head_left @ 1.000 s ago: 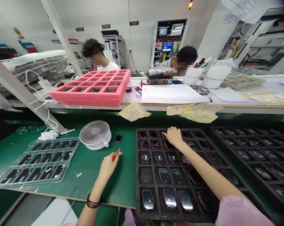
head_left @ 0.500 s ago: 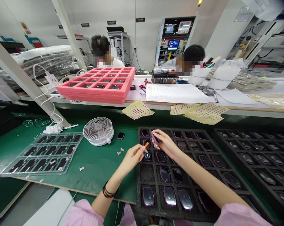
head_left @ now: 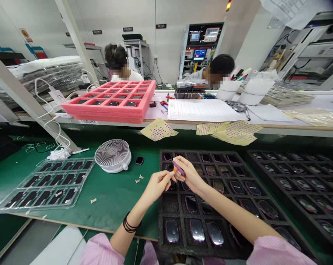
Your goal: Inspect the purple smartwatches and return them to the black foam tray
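Between the fingers of my right hand [head_left: 190, 175] is a purple-edged smartwatch case [head_left: 179, 168], tilted on its side above the black foam tray [head_left: 170, 203]. My left hand [head_left: 157, 185] pinches a small orange stick [head_left: 175, 169], whose tip meets the edge of the watch case. Whether the tip goes into the case I cannot tell. Under both hands, the tray's compartments hold several smartwatches [head_left: 197, 230] with dark, glossy faces. My fingers and forearms cover part of the tray.
A white fan [head_left: 113, 156], a lone watch [head_left: 139, 161] and a clear tray of dark parts [head_left: 45, 180] are on the green bench to the left. Another black tray [head_left: 293, 191] lies right. A pink foam tray [head_left: 108, 114] rests on the shelf; two people sit beyond.
My two hands have come together, bringing the orange stick against the watch case. The right hand has lowered slightly, and the camera view has shifted a little.
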A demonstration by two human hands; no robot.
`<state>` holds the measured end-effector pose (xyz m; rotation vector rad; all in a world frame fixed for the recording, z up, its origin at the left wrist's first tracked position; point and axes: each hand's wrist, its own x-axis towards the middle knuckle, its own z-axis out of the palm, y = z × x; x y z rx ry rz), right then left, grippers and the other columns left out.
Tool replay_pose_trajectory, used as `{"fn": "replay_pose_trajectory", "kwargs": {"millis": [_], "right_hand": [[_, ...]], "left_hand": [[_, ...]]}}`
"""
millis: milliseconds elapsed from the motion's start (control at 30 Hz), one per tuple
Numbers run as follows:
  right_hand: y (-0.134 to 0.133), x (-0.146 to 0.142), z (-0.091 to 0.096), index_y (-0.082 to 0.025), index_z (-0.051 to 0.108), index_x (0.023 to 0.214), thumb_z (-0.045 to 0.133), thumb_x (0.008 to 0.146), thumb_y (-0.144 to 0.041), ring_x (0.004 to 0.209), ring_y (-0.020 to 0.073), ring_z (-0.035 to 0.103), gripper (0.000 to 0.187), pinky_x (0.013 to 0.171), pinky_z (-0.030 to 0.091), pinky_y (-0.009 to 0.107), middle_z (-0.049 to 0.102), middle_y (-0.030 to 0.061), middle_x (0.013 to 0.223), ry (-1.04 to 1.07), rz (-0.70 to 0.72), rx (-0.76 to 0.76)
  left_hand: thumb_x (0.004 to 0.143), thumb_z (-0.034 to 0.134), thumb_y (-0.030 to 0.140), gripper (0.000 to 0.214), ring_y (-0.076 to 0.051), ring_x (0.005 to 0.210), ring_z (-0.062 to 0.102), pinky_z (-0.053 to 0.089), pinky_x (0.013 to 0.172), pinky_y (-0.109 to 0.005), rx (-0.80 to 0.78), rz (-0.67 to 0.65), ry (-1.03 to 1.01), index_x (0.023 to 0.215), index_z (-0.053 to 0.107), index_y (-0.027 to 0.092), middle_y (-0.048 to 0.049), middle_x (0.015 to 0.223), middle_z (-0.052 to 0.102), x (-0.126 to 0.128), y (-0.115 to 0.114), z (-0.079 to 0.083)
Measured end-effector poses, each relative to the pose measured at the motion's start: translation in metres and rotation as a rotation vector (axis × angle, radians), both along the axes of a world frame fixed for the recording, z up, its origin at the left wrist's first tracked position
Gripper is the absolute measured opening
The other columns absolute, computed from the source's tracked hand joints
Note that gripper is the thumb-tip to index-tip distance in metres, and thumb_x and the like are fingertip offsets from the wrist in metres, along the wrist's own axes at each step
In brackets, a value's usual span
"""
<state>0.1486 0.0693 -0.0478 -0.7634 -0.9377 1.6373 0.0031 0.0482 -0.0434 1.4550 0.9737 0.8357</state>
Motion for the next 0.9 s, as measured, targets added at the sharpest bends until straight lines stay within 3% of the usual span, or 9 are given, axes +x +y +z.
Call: {"fn": "replay_pose_trajectory", "kwargs": {"millis": [200,467,600,767,833,900], "right_hand": [[-0.003,-0.004,0.002,-0.019,0.039,0.061,0.072,0.074,-0.045,0.029,0.001,0.017,0.043,0.031,0.015,0.016,0.038,-0.0108,0.041,0.216,0.184,-0.166],[0.001,-0.003,-0.009,-0.019,0.04,0.058,0.075,0.071,-0.042,0.031,0.0024,0.022,0.043,0.032,0.014,0.017,0.035,-0.0096,0.04,0.232,0.119,-0.22],[-0.003,-0.006,-0.013,-0.02,0.05,0.071,0.07,0.075,-0.04,0.032,0.0031,0.02,0.029,0.033,0.015,0.018,0.04,-0.0099,0.044,0.156,0.019,-0.118],[0.001,-0.001,-0.024,-0.024,0.054,0.093,0.061,0.081,-0.046,0.044,0.0084,0.04,0.026,0.041,0.03,0.019,0.049,-0.0066,0.06,-0.157,-0.098,0.073],[0.017,0.019,-0.031,-0.025,0.05,0.095,0.052,0.086,-0.049,0.049,0.0109,0.045,0.026,0.045,0.035,0.022,0.051,-0.0047,0.067,-0.391,-0.219,0.2],[0.04,0.048,-0.04,-0.024,0.048,0.099,0.042,0.089,-0.047,0.063,0.0146,0.054,0.026,0.056,0.043,0.026,0.058,-0.0004,0.079,-0.839,-0.437,0.344]], "left_hand": [[0.082,0.049,0.06,0.048,-0.006,0.037,0.027,0.019,0.04,-0.02,-0.001,0.0,-0.057,0.069,0.058,0.015,0.0061,0.042,0.041,0.006,0.0,-0.004],[0.078,0.052,0.065,0.051,-0.004,0.032,0.024,0.015,0.035,-0.02,-0.097,0.027,-0.138,0.072,0.058,0.015,0.0073,0.041,0.042,0.011,0.0,-0.015],[0.077,0.052,0.068,0.052,-0.003,0.031,0.019,0.013,0.034,-0.019,-0.132,0.091,-0.167,0.068,0.053,0.016,0.0092,0.04,0.036,0.013,0.004,-0.014],[0.074,0.059,0.064,0.048,-0.003,0.035,0.019,0.013,0.035,-0.019,-0.086,0.14,-0.158,0.069,0.044,0.019,0.0105,0.045,0.032,0.013,0.008,-0.012],[0.079,0.054,0.061,0.044,-0.004,0.036,0.02,0.015,0.036,-0.019,-0.089,0.158,-0.123,0.069,0.042,0.02,0.01,0.047,0.032,0.003,0.009,-0.016],[0.081,0.05,0.058,0.041,-0.005,0.038,0.022,0.018,0.039,-0.019,-0.052,0.209,-0.037,0.068,0.04,0.02,0.0094,0.049,0.033,-0.015,0.012,-0.024]]}}
